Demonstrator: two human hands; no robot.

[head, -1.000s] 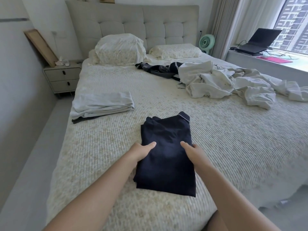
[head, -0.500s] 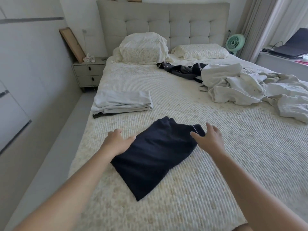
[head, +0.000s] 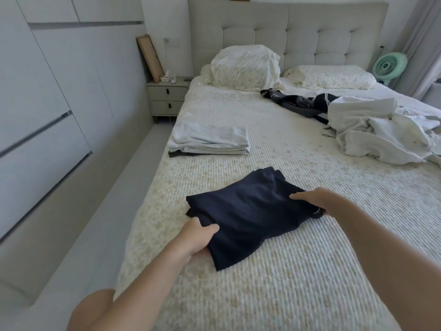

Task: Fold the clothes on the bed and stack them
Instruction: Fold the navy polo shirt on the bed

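A folded navy garment (head: 248,211) lies on the cream quilted bed (head: 286,271), turned at an angle. My left hand (head: 196,237) grips its near left edge, thumb on top. My right hand (head: 317,201) grips its right edge, thumb on the cloth and fingers under it. Beyond, near the bed's left side, sits a stack of folded pale clothes (head: 208,140) with a dark piece at the bottom. Unfolded white clothes (head: 377,134) are heaped at the right, and a dark striped garment (head: 298,102) lies loose near the pillows.
Two pillows (head: 245,65) lean at the tufted headboard. A nightstand (head: 167,97) stands left of the bed, with white wardrobe doors (head: 43,103) along the left wall. A green fan (head: 389,65) stands at the far right.
Both hands moved from resting by the navy garment to gripping its left and right edges. The garment has turned and shifted towards the left. My view swung left.
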